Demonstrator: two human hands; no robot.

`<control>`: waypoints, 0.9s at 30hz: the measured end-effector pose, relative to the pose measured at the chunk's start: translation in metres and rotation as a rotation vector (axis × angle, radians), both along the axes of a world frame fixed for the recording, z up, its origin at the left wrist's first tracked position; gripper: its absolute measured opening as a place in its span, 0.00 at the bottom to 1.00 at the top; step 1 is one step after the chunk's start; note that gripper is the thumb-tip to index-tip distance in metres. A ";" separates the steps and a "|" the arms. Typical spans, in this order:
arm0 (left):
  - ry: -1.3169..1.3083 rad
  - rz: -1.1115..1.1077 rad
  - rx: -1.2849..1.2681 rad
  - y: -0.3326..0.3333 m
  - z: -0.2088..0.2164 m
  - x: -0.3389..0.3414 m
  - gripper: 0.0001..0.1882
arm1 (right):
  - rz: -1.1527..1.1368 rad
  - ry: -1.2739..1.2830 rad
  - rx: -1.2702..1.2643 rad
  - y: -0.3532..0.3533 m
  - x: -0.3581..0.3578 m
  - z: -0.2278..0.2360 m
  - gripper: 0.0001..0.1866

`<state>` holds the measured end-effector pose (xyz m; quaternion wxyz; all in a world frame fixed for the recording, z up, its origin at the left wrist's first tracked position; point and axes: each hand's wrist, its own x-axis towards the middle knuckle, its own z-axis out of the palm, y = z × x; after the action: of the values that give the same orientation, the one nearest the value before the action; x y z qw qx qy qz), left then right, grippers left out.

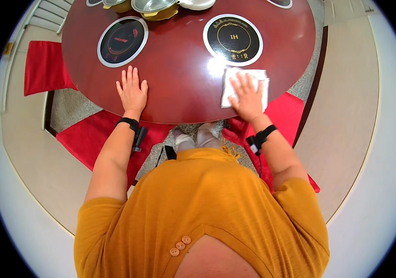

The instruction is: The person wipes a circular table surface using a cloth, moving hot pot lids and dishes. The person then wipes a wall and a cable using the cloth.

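Observation:
My left hand [132,94] lies flat on the dark red tabletop [174,88], fingers spread, holding nothing. It rests just below a round black cooktop [123,42] with a silver rim, set into the table. Under my right hand [248,98] is a folded white cloth [260,75], pressed against the table near its front right edge. The fingers of that hand are stretched out over the cloth, not wrapped round it. Right above the cloth sits a second round cooktop [233,40], black with a gold ring pattern. A bright light reflection falls between them.
At the far edge stand a gold-coloured pot [161,14] with a glass lid, part of another pot [118,5] and a white dish [197,3]. Red-covered chairs [45,67] surround the table, with red seats [97,139] close beside my legs at both sides.

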<state>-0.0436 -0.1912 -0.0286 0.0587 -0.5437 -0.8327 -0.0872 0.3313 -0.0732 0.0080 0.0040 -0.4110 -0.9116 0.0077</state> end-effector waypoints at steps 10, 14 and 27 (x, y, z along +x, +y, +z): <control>-0.027 0.005 -0.075 0.002 0.009 0.006 0.29 | -0.370 -0.011 0.108 0.140 0.064 -0.030 0.33; -0.045 -0.016 -0.074 -0.003 0.007 0.005 0.30 | -0.389 -0.035 0.045 0.165 0.065 -0.040 0.33; -0.131 0.010 -0.204 0.020 0.035 0.000 0.30 | -0.604 0.015 -0.202 0.321 -0.061 -0.049 0.37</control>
<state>-0.0438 -0.1717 0.0066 -0.0508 -0.5357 -0.8420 -0.0369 0.2705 0.2478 -0.0407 -0.0281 -0.6612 -0.7430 0.0999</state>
